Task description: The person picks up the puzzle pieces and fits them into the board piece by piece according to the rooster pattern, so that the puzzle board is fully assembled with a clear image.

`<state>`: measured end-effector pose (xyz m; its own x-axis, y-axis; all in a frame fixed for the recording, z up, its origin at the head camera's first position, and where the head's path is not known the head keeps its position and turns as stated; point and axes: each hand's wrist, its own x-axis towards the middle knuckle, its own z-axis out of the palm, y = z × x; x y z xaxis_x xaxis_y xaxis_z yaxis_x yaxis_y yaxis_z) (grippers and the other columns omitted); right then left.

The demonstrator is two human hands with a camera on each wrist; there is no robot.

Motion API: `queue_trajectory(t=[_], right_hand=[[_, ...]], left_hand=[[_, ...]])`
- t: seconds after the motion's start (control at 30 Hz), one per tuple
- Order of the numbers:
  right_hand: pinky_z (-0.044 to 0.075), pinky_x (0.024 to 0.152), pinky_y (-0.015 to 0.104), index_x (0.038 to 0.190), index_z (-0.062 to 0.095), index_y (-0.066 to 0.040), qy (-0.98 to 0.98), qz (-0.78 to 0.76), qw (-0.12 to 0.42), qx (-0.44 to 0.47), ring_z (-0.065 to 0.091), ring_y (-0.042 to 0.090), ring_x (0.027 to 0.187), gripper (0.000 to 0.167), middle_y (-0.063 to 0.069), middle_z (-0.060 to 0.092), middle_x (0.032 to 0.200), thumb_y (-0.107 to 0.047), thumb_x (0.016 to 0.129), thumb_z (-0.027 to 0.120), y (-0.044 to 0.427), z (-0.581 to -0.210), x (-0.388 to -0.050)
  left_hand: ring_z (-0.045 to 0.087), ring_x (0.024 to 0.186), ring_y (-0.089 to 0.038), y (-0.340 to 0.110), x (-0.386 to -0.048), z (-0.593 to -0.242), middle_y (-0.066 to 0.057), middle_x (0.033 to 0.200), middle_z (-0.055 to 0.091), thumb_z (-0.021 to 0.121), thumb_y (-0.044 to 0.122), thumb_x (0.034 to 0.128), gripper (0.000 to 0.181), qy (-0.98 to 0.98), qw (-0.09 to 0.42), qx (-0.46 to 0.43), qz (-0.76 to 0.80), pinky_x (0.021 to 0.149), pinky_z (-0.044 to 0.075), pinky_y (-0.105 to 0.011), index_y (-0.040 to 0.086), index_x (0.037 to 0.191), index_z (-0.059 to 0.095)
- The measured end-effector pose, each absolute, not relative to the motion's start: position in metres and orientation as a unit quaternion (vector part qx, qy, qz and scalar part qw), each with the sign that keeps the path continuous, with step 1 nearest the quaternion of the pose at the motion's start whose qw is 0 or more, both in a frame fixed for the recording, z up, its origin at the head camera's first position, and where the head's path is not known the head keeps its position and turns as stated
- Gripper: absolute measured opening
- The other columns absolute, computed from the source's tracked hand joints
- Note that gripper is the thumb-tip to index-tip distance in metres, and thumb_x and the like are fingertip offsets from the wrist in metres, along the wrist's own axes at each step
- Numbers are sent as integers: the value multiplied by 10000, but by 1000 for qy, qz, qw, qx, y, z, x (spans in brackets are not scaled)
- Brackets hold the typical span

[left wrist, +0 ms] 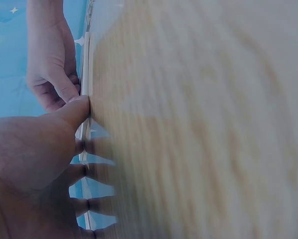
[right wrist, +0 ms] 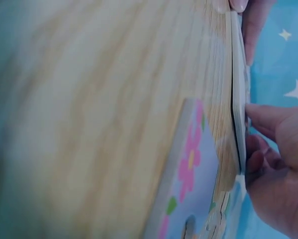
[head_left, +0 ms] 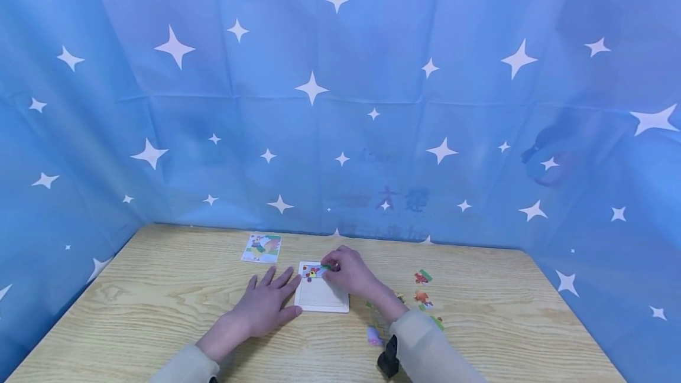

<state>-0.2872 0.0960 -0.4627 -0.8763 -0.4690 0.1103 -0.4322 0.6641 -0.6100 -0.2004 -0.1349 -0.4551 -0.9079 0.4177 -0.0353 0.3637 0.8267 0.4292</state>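
Observation:
A white puzzle tray [head_left: 321, 299] lies on the table, with colourful jigsaw pieces [head_left: 310, 271] set along its far edge. At the tray's far right corner my right hand [head_left: 348, 273] pinches a puzzle piece with some green on it [head_left: 326, 266]; the fingers cover most of this piece. My left hand [head_left: 266, 307] lies with spread, straight fingers on the table, its fingertips and thumb at the tray's left edge. In the left wrist view, the left thumb [left wrist: 78, 110] touches the tray's side. The right wrist view shows the right hand [right wrist: 280, 154] over the tray's rim.
Right of the tray lie several loose pieces, among them a red-and-green one [head_left: 423, 277], an orange one [head_left: 422, 298] and a lilac one with a pink flower [head_left: 374, 336]. A picture card [head_left: 262, 247] lies at the back left. A blue star-patterned curtain [head_left: 314, 135] hangs behind the table.

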Motion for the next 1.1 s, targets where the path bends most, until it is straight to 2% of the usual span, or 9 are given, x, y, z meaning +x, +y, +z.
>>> queue_trajectory(t=[0.6,0.93,1.1], right_hand=[[509,737,317,1068,775,-46,912,-328,25,-244,573,156,844,169,6,602,936,-92,906,785,96,-462,-287],[514,725,303,1195,746,-48,902,-332,15,-275,576,122,808,304,52,639,1074,-59,894,790,102,-464,-290],[508,720,284,1159,769,-64,896,-327,12,-301,571,98,793,248,27,656,1064,-32,914,762,104,-465,-291]], left_hand=[[194,1503,-498,-135,-199,-454,-159,1639,333,585,477,1032,679,953,69,204,212,1107,182,-762,84,1565,440],[200,1500,-501,-134,-200,-455,-160,1637,335,585,481,1031,679,954,69,204,209,1103,190,-764,88,1565,440],[200,1500,-501,-135,-200,-456,-158,1639,332,579,486,1032,681,954,69,205,207,1102,191,-764,89,1566,438]])
